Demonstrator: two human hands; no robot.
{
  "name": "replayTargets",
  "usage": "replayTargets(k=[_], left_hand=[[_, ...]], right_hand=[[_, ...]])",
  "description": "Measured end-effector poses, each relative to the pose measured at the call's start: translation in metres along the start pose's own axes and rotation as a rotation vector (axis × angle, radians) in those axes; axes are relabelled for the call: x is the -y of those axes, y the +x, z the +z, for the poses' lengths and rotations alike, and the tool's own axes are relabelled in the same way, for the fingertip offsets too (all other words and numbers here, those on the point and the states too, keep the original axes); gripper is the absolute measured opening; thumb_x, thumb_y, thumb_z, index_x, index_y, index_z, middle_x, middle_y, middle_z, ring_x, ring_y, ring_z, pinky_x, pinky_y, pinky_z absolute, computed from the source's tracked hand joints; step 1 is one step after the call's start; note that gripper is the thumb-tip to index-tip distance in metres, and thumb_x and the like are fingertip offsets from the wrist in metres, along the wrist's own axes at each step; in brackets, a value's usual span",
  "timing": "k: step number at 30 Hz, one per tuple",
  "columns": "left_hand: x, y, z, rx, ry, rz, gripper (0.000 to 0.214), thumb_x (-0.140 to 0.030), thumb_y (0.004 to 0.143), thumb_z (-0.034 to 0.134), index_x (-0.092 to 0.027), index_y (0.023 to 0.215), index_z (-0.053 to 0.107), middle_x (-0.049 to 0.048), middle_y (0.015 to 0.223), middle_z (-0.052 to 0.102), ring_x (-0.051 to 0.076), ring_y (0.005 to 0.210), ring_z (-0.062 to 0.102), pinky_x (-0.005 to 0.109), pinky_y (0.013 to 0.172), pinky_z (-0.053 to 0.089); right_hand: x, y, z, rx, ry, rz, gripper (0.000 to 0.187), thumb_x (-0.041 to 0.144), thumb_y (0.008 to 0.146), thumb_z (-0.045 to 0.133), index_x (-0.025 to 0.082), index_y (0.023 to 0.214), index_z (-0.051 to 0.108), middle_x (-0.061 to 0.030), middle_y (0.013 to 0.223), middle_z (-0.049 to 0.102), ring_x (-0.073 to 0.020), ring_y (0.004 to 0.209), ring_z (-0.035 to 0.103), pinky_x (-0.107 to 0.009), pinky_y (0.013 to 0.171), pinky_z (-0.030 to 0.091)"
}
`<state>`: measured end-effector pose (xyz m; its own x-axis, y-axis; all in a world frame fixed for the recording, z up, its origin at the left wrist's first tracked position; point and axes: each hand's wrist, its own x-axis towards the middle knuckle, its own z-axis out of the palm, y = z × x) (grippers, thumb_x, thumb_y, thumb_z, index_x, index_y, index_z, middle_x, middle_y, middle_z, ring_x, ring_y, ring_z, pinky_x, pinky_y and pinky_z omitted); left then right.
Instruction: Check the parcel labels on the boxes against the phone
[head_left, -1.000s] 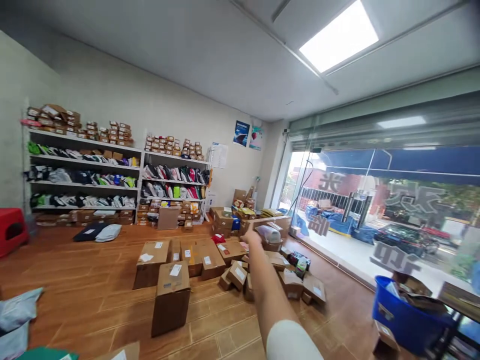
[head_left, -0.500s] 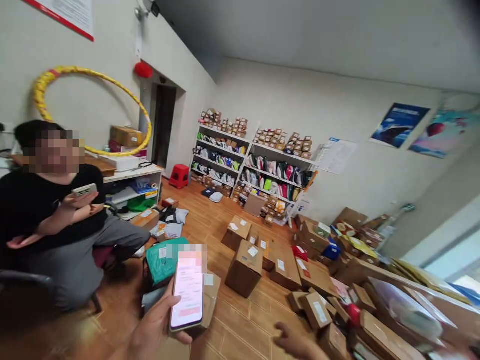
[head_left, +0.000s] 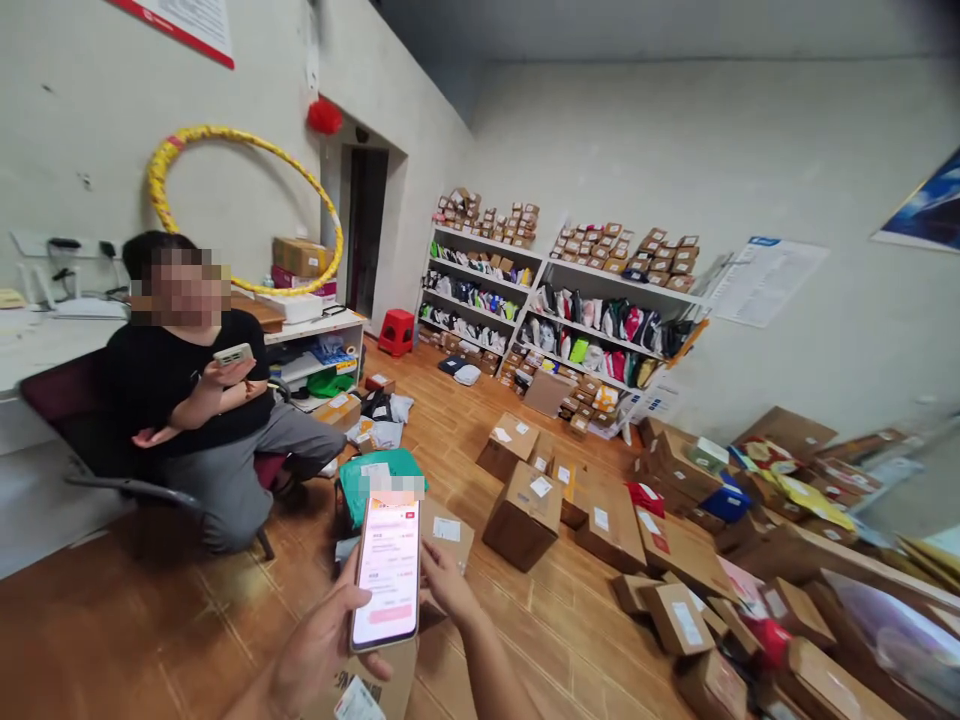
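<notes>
My left hand [head_left: 319,650] grips a smartphone [head_left: 388,572] with a lit pink-and-white screen, held upright at the bottom middle of the view. My right hand [head_left: 444,577] sits at the phone's right edge, fingers curled against it. Below the phone lies a cardboard box [head_left: 375,685] with a label. Beyond it on the floor are a green parcel bag [head_left: 379,480] and a brown box [head_left: 525,512].
A person in a black shirt [head_left: 180,385] sits on a chair at the left holding a phone. Many cardboard boxes [head_left: 675,560] cover the wooden floor at right. Shelves [head_left: 570,320] of shoes and boxes line the far wall. A yellow hoop [head_left: 247,205] hangs on the left wall.
The view swung left from the window to the seated person. My left hand brought the phone into view. My right hand came back from pointing and now rests at the phone.
</notes>
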<state>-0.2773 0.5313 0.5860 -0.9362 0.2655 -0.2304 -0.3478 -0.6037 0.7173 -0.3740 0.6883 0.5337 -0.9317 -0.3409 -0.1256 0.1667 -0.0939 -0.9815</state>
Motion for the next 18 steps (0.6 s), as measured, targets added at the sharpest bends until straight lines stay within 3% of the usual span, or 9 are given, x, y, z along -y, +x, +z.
replayTargets(k=[4, 6, 9, 12, 15, 18], left_hand=[[0.001, 0.004, 0.010, -0.040, 0.053, -0.024, 0.096, -0.024, 0.078, 0.053, -0.030, 0.148, -0.014, 0.0151, 0.136, 0.051, 0.033, 0.101, 0.062, 0.034, 0.046, 0.057], [0.002, 0.009, 0.023, -0.084, 0.107, -0.046, 0.094, -0.020, 0.077, 0.052, -0.026, 0.149, -0.008, 0.0155, 0.129, 0.057, 0.027, 0.083, 0.065, 0.031, 0.042, 0.056], [0.007, 0.018, 0.043, -0.084, 0.155, -0.098, 0.092, -0.015, 0.076, 0.050, -0.023, 0.150, -0.003, 0.0142, 0.121, 0.061, 0.021, 0.069, 0.064, 0.028, 0.038, 0.053], [0.014, 0.030, 0.059, -0.023, 0.206, -0.176, 0.093, -0.013, 0.076, 0.049, -0.025, 0.150, -0.005, 0.0125, 0.118, 0.064, 0.022, 0.069, 0.065, 0.027, 0.037, 0.052], [0.028, 0.047, 0.073, 0.076, 0.267, -0.254, 0.088, -0.019, 0.081, 0.052, -0.026, 0.150, -0.003, 0.0134, 0.118, 0.063, 0.026, 0.077, 0.067, 0.030, 0.038, 0.054], [0.047, 0.065, 0.092, 0.161, 0.316, -0.335, 0.083, -0.033, 0.085, 0.056, -0.025, 0.150, 0.004, 0.0154, 0.121, 0.061, 0.030, 0.087, 0.067, 0.030, 0.038, 0.054]], right_hand=[[0.042, -0.020, 0.006, 0.052, 0.029, -0.048, 0.065, 0.076, 0.075, 0.047, 0.021, 0.103, 0.069, -0.0065, 0.094, 0.070, -0.0198, 0.085, 0.063, -0.030, 0.071, 0.048], [0.054, -0.037, 0.007, 0.019, 0.058, -0.038, 0.065, 0.077, 0.076, 0.045, 0.022, 0.104, 0.069, -0.0054, 0.090, 0.069, -0.0199, 0.082, 0.062, -0.029, 0.068, 0.048], [0.060, -0.061, 0.004, -0.128, 0.097, -0.022, 0.069, 0.080, 0.072, 0.046, 0.021, 0.098, 0.068, -0.0027, 0.072, 0.064, -0.0158, 0.063, 0.054, -0.026, 0.054, 0.041], [0.059, -0.078, -0.007, -0.303, 0.114, -0.051, 0.076, 0.085, 0.067, 0.045, 0.018, 0.094, 0.069, -0.0010, 0.063, 0.055, -0.0118, 0.052, 0.042, -0.024, 0.047, 0.031], [0.060, -0.094, -0.028, -0.438, 0.140, -0.056, 0.080, 0.088, 0.064, 0.044, 0.017, 0.092, 0.069, -0.0022, 0.063, 0.055, -0.0124, 0.053, 0.041, -0.024, 0.046, 0.028], [0.061, -0.113, -0.054, -0.539, 0.159, -0.037, 0.083, 0.089, 0.062, 0.044, 0.016, 0.093, 0.068, -0.0032, 0.063, 0.058, -0.0136, 0.053, 0.044, -0.025, 0.046, 0.032]])
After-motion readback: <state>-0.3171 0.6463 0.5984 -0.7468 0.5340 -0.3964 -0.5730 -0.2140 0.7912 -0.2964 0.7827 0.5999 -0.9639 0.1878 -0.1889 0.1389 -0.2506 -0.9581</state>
